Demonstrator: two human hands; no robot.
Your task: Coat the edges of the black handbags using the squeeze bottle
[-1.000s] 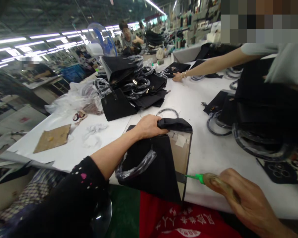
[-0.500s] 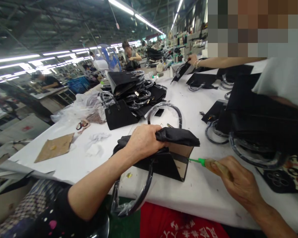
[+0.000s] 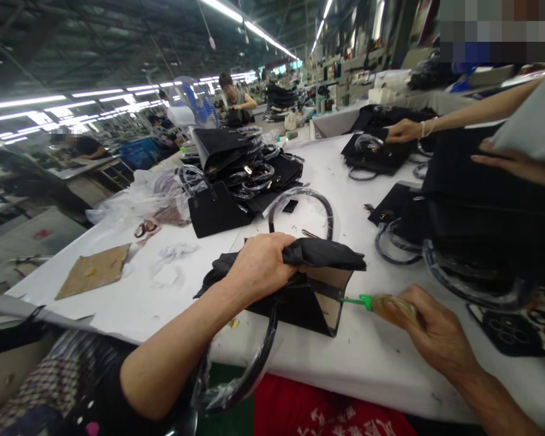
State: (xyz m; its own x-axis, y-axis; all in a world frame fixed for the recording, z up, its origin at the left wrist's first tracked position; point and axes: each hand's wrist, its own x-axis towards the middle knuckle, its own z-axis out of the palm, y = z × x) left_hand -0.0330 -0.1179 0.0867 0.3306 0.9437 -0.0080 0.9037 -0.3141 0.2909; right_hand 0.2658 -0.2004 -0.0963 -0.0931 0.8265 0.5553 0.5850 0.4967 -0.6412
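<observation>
A black handbag (image 3: 295, 309) lies on the white table with its open end facing right, showing a beige inside. My left hand (image 3: 266, 260) is closed on its bunched black lining (image 3: 329, 253), holding it up off the body. One plastic-wrapped handle (image 3: 331, 209) loops up behind the bag; another hangs over the table's front edge. From the right, my right hand (image 3: 436, 327) grips a yellowish squeeze glue bottle (image 3: 393, 307) with a green nozzle. The thin nozzle tip is at the bag's open side edge; whether it touches cannot be made out.
Black handbags (image 3: 227, 181) are heaped behind, beside crumpled clear plastic (image 3: 140, 197). Scissors (image 3: 146, 228) and a cardboard piece (image 3: 93, 272) lie left. At right are more black bags (image 3: 476, 200), and a co-worker's hand (image 3: 406, 130) on one. A blue fan (image 3: 204, 103) stands further back.
The glue bottle's nozzle has shifted slightly left and down along the bag's edge. The co-worker's hand has moved right, onto another bag. My left hand keeps its hold.
</observation>
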